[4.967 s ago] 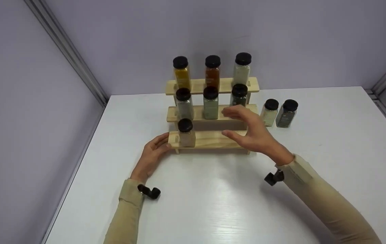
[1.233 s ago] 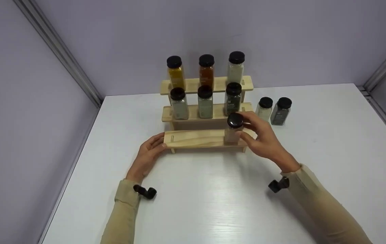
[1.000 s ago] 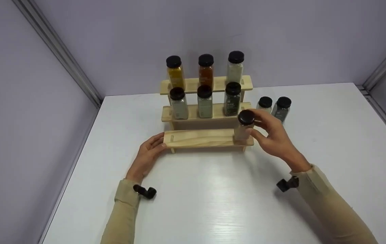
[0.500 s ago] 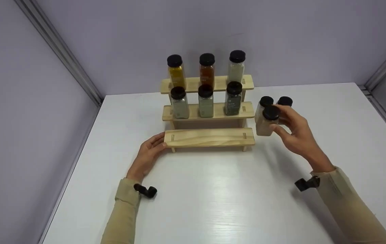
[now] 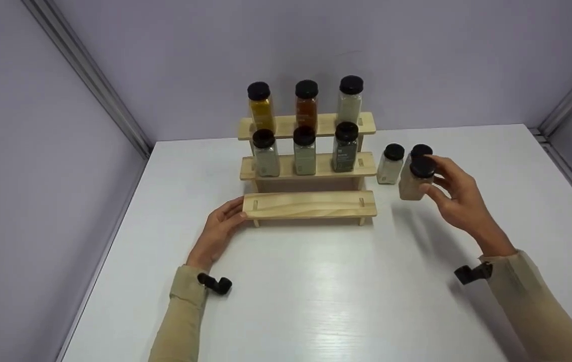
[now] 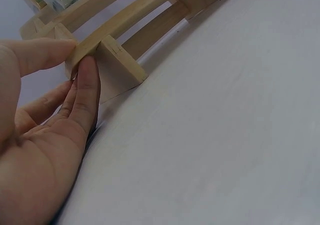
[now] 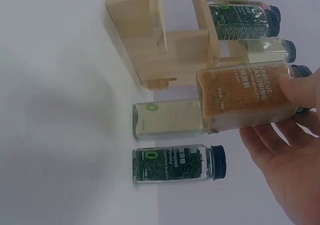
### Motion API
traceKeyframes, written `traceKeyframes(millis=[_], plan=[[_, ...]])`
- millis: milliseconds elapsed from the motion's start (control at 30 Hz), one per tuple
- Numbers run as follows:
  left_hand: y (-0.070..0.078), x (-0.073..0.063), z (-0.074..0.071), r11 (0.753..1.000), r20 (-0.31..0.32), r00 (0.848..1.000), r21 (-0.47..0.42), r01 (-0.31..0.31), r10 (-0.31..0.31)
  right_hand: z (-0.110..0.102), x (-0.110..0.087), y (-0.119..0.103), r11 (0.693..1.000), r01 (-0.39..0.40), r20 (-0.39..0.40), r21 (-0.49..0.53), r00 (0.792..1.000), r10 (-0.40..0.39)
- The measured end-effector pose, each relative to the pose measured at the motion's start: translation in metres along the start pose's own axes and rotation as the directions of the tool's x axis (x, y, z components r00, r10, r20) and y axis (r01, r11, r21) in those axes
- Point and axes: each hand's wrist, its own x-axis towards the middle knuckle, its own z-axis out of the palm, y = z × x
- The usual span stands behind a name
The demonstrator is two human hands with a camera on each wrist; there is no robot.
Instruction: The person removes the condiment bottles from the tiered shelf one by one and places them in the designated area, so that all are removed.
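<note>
My left hand point(image 5: 217, 233) pinches the left end of the bottom shelf of a three-tier wooden spice rack point(image 5: 311, 203), thumb on top and fingers underneath, as the left wrist view shows. My right hand point(image 5: 459, 198) grips a square glass jar of barbecue seasoning point(image 7: 245, 96) near its black lid, holding it above the table to the right of the rack. Behind that jar, a jar of chopped parsley point(image 7: 172, 164) stands on the table, partly hidden in the head view. A pale-filled jar point(image 5: 390, 165) stands just left of it.
Three jars stand on the rack's top shelf, among them a yellow one point(image 5: 262, 108) and a red-brown one point(image 5: 307, 108). The middle shelf carries three more, the rightmost dark green point(image 5: 346, 151). Purple-grey panels point(image 5: 190, 70) border the white table point(image 5: 286, 301).
The barbecue seasoning jar stood at the left of the bottom shelf; my right hand took hold of it, slid right and carried it off the shelf. My left hand stays on the rack.
</note>
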Motion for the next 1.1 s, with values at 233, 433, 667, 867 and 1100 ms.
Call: traceKeyframes(millis=[233,433,667,867,1100], plan=[[-0.001,-0.001,-0.002,1.000,0.014,1.000,0.025,0.002,-0.002,-0.013,0.001,0.005,0.998,-0.038,-0.019,-0.054,0.999,0.037],[-0.001,-0.001,-0.002,1.000,0.014,1.000,0.021,0.010,-0.010,-0.028,0.003,0.008,0.996,-0.045,-0.028,-0.080,0.999,0.043],[0.000,-0.001,-0.002,1.000,0.000,1.000,0.023,0.013,-0.013,-0.042,0.010,0.021,0.997,-0.041,-0.059,-0.064,0.998,0.037],[0.000,-0.001,-0.002,1.000,0.009,1.000,0.027,0.015,-0.016,-0.048,0.012,0.035,0.996,-0.051,-0.090,-0.067,0.995,0.045],[0.000,-0.001,-0.001,1.000,-0.001,1.000,0.019,0.021,-0.021,-0.053,0.015,0.046,0.995,-0.058,-0.112,-0.077,0.992,0.049]])
